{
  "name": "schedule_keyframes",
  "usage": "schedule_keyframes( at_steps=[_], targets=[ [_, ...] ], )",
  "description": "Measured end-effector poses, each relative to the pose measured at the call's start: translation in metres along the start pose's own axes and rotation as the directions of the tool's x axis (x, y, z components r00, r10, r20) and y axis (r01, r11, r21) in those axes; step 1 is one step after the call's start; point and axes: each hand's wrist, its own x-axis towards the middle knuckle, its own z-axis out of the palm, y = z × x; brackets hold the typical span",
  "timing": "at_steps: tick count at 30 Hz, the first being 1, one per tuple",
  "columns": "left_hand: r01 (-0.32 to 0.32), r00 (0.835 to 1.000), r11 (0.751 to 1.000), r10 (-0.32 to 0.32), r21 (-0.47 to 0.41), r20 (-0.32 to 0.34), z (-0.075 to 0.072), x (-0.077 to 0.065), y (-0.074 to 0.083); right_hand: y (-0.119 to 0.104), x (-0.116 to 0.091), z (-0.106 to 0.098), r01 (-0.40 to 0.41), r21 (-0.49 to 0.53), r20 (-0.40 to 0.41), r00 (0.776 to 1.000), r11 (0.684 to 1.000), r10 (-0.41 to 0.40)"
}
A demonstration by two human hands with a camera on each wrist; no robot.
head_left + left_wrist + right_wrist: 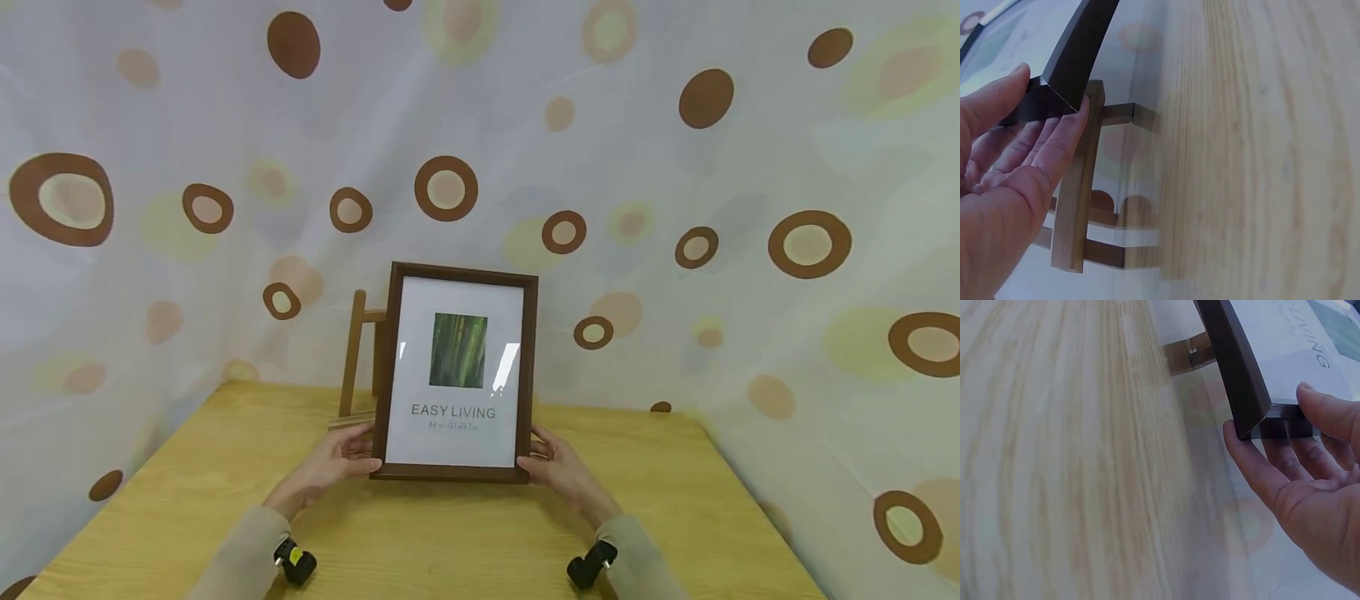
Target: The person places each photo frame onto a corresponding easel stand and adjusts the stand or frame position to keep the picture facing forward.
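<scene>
Both hands hold a dark brown picture frame [462,433] upright, with its glazed front facing the head camera. Inside it are a white sheet printed EASY LIVING and a small green picture. My left hand [330,462] grips the left side near the bottom corner, thumb in front; the left wrist view shows its fingers [1063,140] around the edge. On the opposite side my right hand [562,471] grips likewise, with fingers [1254,465] at the lower corner. A wooden easel-like stand [351,358] is behind the frame at the left, partly hidden by it.
The light wooden table [637,492] carries the stand towards its back edge. A white curtain-like backdrop [510,125] with brown and green spots surrounds the table at the back and sides. Small black devices [294,562] sit on both sleeved wrists.
</scene>
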Motion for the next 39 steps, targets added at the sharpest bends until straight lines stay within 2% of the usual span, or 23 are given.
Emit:
schedule_keyframes(
  at_steps=[6,13,17,26,31,39],
  targets=[
    [-0.029,1.000,0.999,0.029,-0.020,-0.001,-0.008,0.003,0.000,-0.004,0.010,0.004,0.034,-0.016,0.008,0.999,0.999,-0.034],
    [-0.025,0.997,0.998,0.029,0.050,-0.073,-0.016,0.001,0.001,-0.011,0.023,0.016,0.025,-0.026,-0.025,0.999,0.999,-0.026],
    [-0.019,0.996,0.997,0.025,0.069,-0.087,-0.022,0.001,0.001,-0.013,0.033,0.022,0.031,-0.011,-0.037,0.999,0.999,-0.032],
    [-0.037,0.993,0.999,0.041,0.039,-0.109,-0.037,0.000,-0.002,-0.017,0.055,0.038,0.032,0.002,-0.135,0.990,0.999,-0.032],
    [-0.054,0.988,0.998,0.060,0.046,-0.143,-0.042,-0.001,-0.002,-0.015,0.063,0.048,0.036,0.027,-0.193,0.981,0.999,-0.030],
    [-0.019,0.972,0.995,0.041,0.098,-0.230,-0.054,0.002,-0.004,-0.020,0.077,0.065,0.073,0.055,-0.183,0.981,0.996,-0.062]
  ],
)
